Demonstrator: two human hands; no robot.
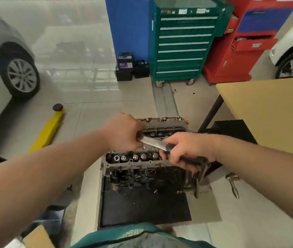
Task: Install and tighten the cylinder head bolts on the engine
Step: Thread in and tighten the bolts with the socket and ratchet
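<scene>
A dirty engine (142, 169) with its cylinder head (161, 129) uppermost stands on a black mat on the floor. Across the head lies a ratchet wrench (155, 142) with a shiny steel shaft and a black and red handle. My left hand (124, 134) grips the wrench's head end, covering whatever sits under it. My right hand (183, 149) is curled round the handle end. A row of round valve fittings (135, 157) shows along the near side of the head.
Pliers (233, 187) lie on the floor right of the engine. A wooden table (271, 111) stands at the right, a yellow lift arm (50, 129) at the left. Green, blue and red tool cabinets (183, 42) stand behind. Cars are parked on both sides.
</scene>
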